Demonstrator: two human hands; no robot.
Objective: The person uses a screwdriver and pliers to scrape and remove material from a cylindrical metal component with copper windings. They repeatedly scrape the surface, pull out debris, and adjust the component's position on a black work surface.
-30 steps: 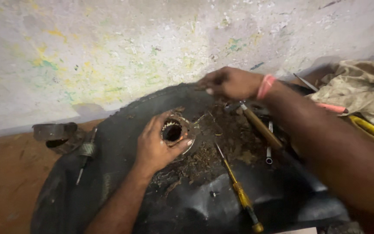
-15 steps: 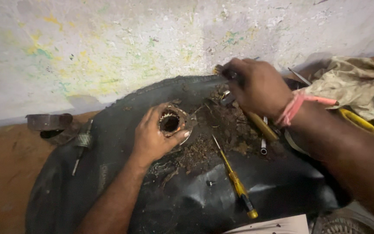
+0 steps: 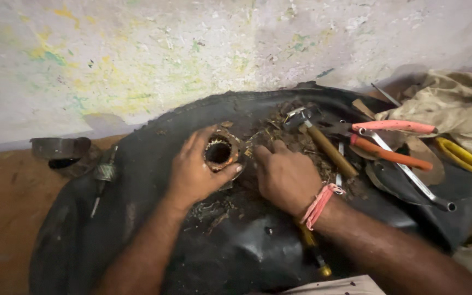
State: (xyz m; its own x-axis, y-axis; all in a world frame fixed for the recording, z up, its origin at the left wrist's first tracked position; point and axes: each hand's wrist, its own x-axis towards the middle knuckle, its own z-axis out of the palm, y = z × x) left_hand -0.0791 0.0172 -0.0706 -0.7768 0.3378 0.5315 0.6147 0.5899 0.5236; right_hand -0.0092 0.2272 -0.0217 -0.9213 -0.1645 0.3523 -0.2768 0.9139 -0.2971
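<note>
— So where does that rusty toothed ring point(image 3: 218, 153) sit?

— On the black rubber sheet point(image 3: 137, 218), cupped by the left hand point(image 3: 195, 175), thumb and fingers round its rim.

— And the right hand point(image 3: 286, 177)?

— Flat just beside it, fingers curled down into the debris — gripping nothing I can see.

— Handling?

— Probably stiff, heavy, gritty metal — hold the outer rim, not the teeth.

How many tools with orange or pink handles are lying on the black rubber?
1: a pair of pliers with two orange-pink handles, right of the right hand, beside the hammer. Others may be hidden under the cloth.
</note>
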